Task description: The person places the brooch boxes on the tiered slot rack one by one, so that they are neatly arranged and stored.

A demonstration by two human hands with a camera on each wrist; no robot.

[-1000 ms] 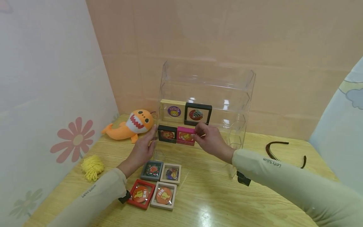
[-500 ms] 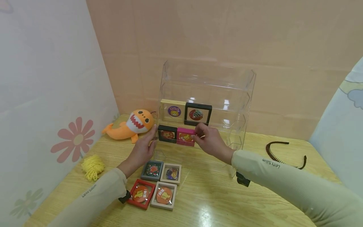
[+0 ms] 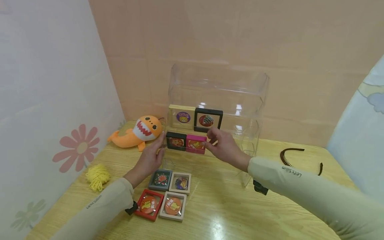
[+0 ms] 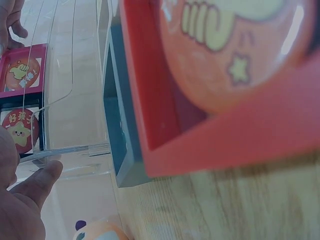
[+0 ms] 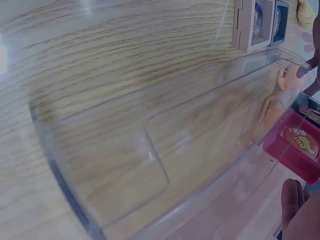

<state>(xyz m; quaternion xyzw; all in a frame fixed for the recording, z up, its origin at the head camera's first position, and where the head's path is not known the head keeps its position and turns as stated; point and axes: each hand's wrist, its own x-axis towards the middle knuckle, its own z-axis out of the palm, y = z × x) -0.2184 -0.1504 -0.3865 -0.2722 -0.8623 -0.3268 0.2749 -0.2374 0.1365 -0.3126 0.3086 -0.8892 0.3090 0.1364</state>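
In the head view my left hand point(image 3: 148, 161) holds the left edge of a clear acrylic display rack point(image 3: 247, 151), its digits lying either side of that edge in the left wrist view. My right hand point(image 3: 225, 146) hovers by the right side of a pink badge frame point(image 3: 196, 144). A small gap shows between its fingertips and that frame in the right wrist view. The pink frame stands on a lower tier, beside a black badge frame point(image 3: 176, 141). On the tier above are a cream frame point(image 3: 182, 117) and a larger black frame point(image 3: 208, 120).
Before the rack lie a grey-green frame point(image 3: 160, 180), a beige frame point(image 3: 180, 183), a red frame point(image 3: 149, 204) and a whitish frame point(image 3: 173, 206). An orange shark plush point(image 3: 136, 133) and yellow yarn point(image 3: 98, 177) lie left; a brown headband point(image 3: 285, 156) lies right.
My right hand has drawn slightly right, off the pink frame that its fingers were touching. The left hand stays at the rack's edge. The head view has shifted slightly.
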